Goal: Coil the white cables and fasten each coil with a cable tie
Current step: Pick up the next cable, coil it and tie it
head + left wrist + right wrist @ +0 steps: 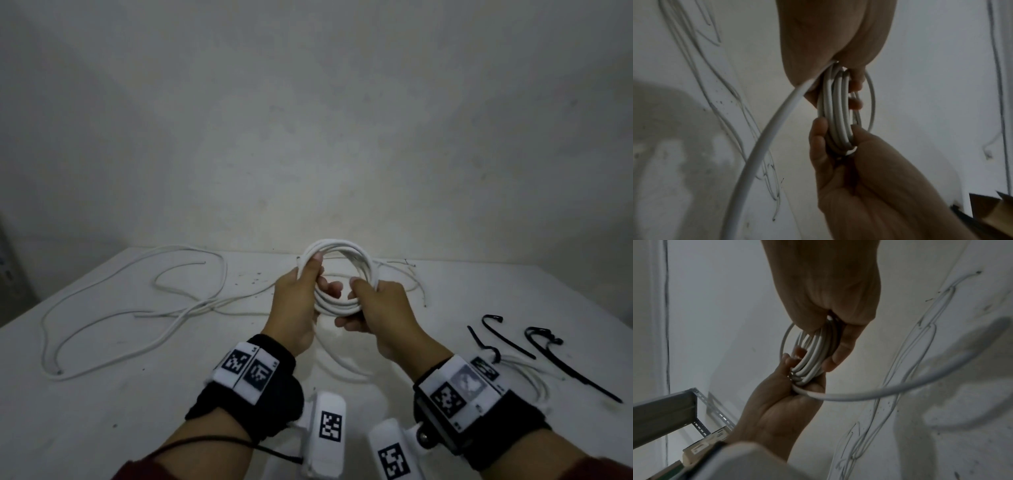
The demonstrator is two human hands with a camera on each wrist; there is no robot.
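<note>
You are holding one coil [337, 274] of white cable above the middle of the worktop [102, 394], in front of the wall. Your left hand [298, 301] is gripping the coil's left side, fingers curled round the bundled turns. Your right hand [376, 308] is pinching the near right side of the coil between thumb and fingers. The wrist views are showing roughly five or six turns in the bundle; the exact number cannot be told.

The cable is likely light, smooth and springy, so the turns are probably tending to spread wherever they are not clamped. Keep gripping across all turns at once, on opposite sides of the coil. One free tail [764, 138] is leaving the coil at your left hand and dropping toward the worktop.

Count of items:
- Held coil: one.
- Loose white cable [120, 308] lying uncoiled on the worktop, left of the coil: at least two strands; the exact number is unclear.
- Thin strands [407, 270] are lying just right of the coil.
- Black cable ties [513, 342] on the worktop, right of the coil and nearer to you: three or so.
</note>
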